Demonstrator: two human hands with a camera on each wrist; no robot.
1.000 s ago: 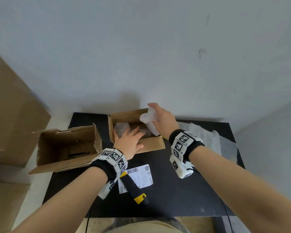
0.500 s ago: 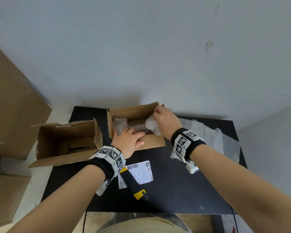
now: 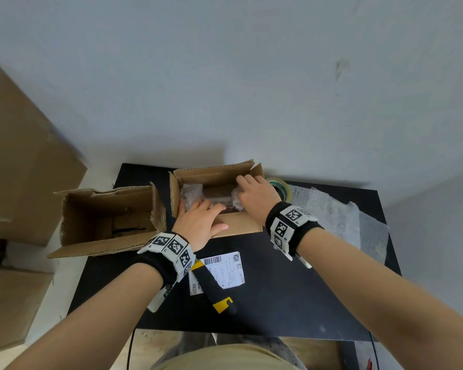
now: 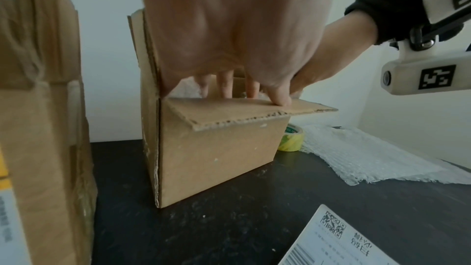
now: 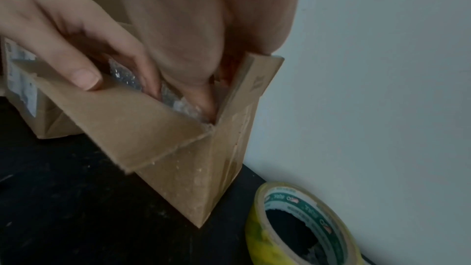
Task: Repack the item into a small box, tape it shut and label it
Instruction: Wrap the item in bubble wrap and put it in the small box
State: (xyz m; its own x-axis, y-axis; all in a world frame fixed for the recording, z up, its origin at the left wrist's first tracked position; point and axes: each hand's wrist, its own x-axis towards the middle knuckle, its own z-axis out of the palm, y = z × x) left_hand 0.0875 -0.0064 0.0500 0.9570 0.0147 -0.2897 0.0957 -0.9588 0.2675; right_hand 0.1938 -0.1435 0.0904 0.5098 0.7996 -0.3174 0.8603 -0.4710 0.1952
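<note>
The small cardboard box (image 3: 214, 173) stands open at the back of the black table (image 3: 278, 303). A bubble-wrapped item (image 3: 191, 192) lies inside it. My left hand (image 3: 203, 212) reaches in with straight fingers on the wrap, and its thumb (image 4: 280, 98) lies on the front flap (image 4: 242, 112). My right hand (image 3: 245, 188) presses the wrap's right end (image 5: 183, 106) down into the box's right corner. A tape roll (image 3: 280, 185) stands just right of the box. The shipping label (image 3: 225, 271) lies flat nearer me.
A larger open box (image 3: 107, 217) sits left of the small one, overhanging the table edge. A black and yellow box cutter (image 3: 214, 287) lies across the label. Loose bubble wrap sheets (image 3: 332, 217) cover the table's right side. More cardboard (image 3: 19, 156) leans at far left.
My right hand has brought the raised white end of the wrap down into the box. The tape roll now shows beside the box. My left hand stays on the item.
</note>
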